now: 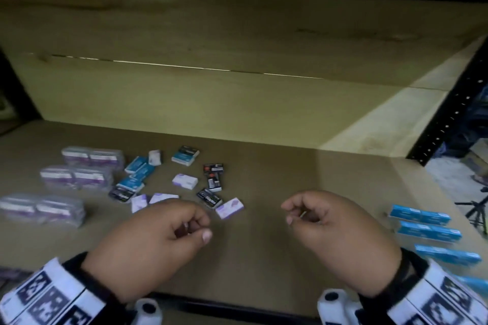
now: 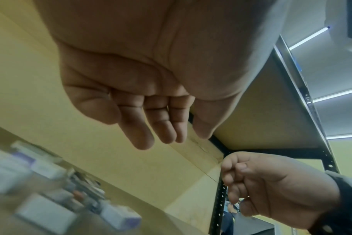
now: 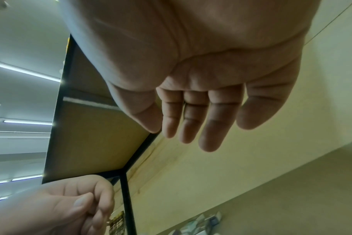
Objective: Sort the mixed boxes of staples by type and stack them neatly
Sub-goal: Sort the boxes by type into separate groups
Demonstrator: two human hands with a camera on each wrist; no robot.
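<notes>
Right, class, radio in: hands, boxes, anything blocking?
Left hand and right hand empty, no grip. Loose boxes unsorted mid-shelf. Nothing blocking.

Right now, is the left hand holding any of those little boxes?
No. The left hand is empty, its fingers loosely curled above the shelf; the nearest purple-and-white box lies apart from it.

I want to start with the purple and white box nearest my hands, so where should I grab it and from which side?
Pinch the purple and white box across its two long side faces, coming from above with the left hand, which is nearest. It lies flat and angled on the shelf, apart from the black box, so there is probably room for fingers.
</notes>
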